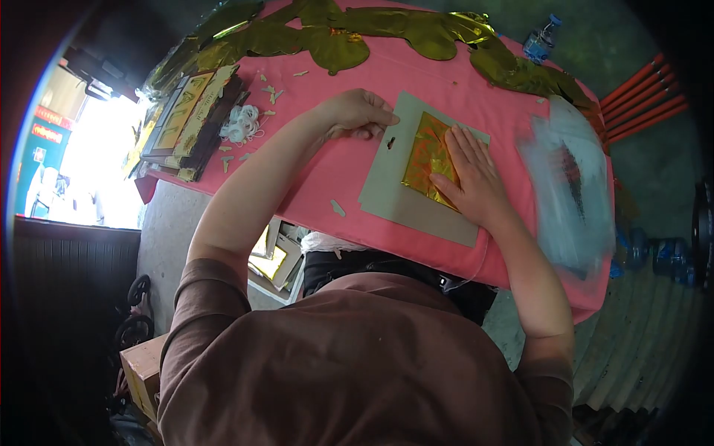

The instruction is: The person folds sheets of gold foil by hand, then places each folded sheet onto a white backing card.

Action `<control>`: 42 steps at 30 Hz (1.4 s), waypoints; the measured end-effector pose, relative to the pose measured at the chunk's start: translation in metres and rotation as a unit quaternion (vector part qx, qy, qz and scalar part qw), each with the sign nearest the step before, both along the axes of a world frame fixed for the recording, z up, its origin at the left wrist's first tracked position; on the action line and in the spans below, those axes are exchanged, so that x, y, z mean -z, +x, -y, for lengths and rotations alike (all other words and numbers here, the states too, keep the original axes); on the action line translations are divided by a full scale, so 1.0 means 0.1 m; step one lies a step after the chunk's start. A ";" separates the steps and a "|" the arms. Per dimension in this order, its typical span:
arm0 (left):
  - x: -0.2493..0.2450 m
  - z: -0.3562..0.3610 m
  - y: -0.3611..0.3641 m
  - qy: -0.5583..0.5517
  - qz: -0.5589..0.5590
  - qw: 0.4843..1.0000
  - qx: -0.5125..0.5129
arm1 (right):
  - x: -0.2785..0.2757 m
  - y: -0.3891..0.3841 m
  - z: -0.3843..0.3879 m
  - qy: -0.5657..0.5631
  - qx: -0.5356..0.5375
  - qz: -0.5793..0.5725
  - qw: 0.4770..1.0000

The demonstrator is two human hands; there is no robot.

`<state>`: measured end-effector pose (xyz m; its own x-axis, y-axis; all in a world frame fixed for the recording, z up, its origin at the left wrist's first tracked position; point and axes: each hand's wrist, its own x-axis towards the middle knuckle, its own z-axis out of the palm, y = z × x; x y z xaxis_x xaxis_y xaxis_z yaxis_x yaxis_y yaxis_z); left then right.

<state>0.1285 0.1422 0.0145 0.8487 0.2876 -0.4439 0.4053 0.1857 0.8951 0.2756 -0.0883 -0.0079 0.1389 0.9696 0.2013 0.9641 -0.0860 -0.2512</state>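
A grey cardboard sheet (383, 189) with a small hang slot lies on the pink-covered table (312, 186) in front of me. On it rests a folded square of shiny gold foil (424, 152). My left hand (362, 115) is closed in a pinch at the sheet's upper left corner. My right hand (474, 178) presses flat on the right side of the foil, fingers stretched out, covering part of it. Beyond both hands, large flat gold foil pieces (335, 48) stretch along the table's far edge.
At left stand stacked printed packages (186, 111), beside a bundle of white string (242, 124) and scattered small pale strips (338, 208). Clear plastic bags (573, 193) lie at right. A water bottle (541, 39) is at the far right. Below the table, a box (277, 264) holds cards.
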 end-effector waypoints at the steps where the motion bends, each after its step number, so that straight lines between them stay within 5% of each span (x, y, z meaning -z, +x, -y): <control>1: 0.00 0.00 0.01 0.029 -0.011 1.000 -0.001 | 0.00 0.00 0.00 -0.002 0.001 0.003 1.000; 11: 0.07 0.20 0.00 0.252 0.020 0.965 -0.064 | 0.00 0.01 0.01 -0.004 0.002 0.001 1.000; 15: 0.09 0.20 -0.04 0.266 0.057 0.960 -0.066 | 0.00 0.01 0.01 -0.007 0.001 0.005 1.000; 17: 0.02 0.23 -0.05 0.154 0.030 0.984 -0.085 | -0.01 0.01 0.01 -0.007 0.005 0.000 1.000; 27: -0.02 0.17 -0.06 0.023 0.008 0.999 -0.043 | 0.00 0.01 0.02 -0.007 0.004 -0.007 1.000; 42: -0.10 0.04 -0.24 0.245 0.054 0.960 -0.127 | 0.01 0.01 0.01 -0.006 0.006 0.005 1.000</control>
